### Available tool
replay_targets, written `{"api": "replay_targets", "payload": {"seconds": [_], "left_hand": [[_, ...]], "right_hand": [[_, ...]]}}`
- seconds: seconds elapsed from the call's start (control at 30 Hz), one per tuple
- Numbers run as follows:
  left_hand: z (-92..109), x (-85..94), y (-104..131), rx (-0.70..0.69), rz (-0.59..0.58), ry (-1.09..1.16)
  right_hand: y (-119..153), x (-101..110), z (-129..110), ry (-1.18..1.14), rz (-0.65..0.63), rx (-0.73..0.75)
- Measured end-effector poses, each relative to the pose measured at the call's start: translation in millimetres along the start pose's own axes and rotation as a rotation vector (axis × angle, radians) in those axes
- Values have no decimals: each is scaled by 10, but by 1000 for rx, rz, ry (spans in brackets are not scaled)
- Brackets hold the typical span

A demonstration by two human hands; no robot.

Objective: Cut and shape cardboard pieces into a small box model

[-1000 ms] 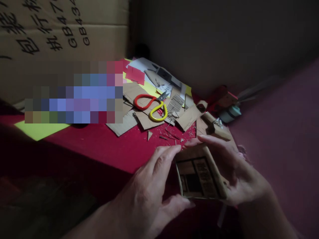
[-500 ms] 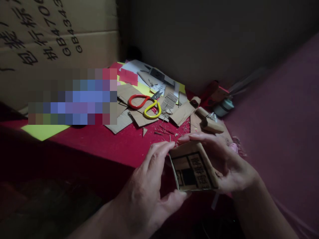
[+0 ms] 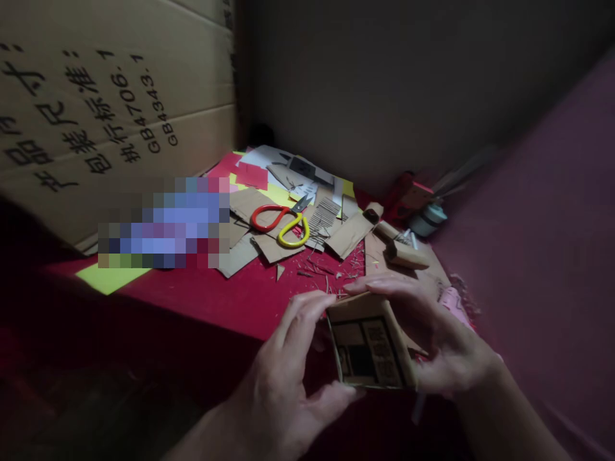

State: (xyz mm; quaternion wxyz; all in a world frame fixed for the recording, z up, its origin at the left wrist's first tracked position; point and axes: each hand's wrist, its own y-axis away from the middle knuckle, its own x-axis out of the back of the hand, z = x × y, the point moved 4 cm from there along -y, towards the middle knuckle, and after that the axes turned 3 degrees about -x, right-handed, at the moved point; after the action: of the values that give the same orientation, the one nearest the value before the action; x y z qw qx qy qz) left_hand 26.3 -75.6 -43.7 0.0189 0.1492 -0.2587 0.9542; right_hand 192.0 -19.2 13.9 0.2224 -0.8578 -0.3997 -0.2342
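Note:
Between my two hands is a small folded cardboard box [image 3: 368, 346], its near side open and black printing showing on an inside face. My left hand [image 3: 288, 365] holds its left side, fingers at the top corner and thumb along the lower edge. My right hand [image 3: 446, 346] grips it from the right, with fingers over the far top edge and thumb at the lower right corner. Beyond the hands lie scissors [image 3: 291, 210] with one red and one yellow handle, blades parted. Cardboard pieces [image 3: 348, 232] and thin scraps surround them.
A red-covered table [image 3: 192, 304] carries coloured paper, rolled cardboard pieces [image 3: 407, 254] and a teal container [image 3: 427, 221]. A pink object [image 3: 454, 304] is partly hidden behind my right hand. A large printed carton [image 3: 192, 77] stands left, beside a pixelated patch. Pink fabric [image 3: 552, 256] hangs right.
The view has tilted upward and shifted slightly left, so everything sits lower in the picture. Both hands keep their hold on the cardboard box, which is turned only slightly.

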Motion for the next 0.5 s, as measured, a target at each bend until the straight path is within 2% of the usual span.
{"api": "replay_targets", "payload": {"seconds": [0.17,0.33,0.43,0.5], "left_hand": [[7,18,-50,13,-8,-67],[21,-9,-185,-7,-40,-102],[8,-8,-271,55,-56,7],[-4,-12,-306,157,-96,207]], "right_hand": [[-26,55,-13,18,2,-2],[-100,77,-123,245,-65,-30],[-131,62,-190,362,-40,-52],[-141,47,-219,399,-11,-78]]}}
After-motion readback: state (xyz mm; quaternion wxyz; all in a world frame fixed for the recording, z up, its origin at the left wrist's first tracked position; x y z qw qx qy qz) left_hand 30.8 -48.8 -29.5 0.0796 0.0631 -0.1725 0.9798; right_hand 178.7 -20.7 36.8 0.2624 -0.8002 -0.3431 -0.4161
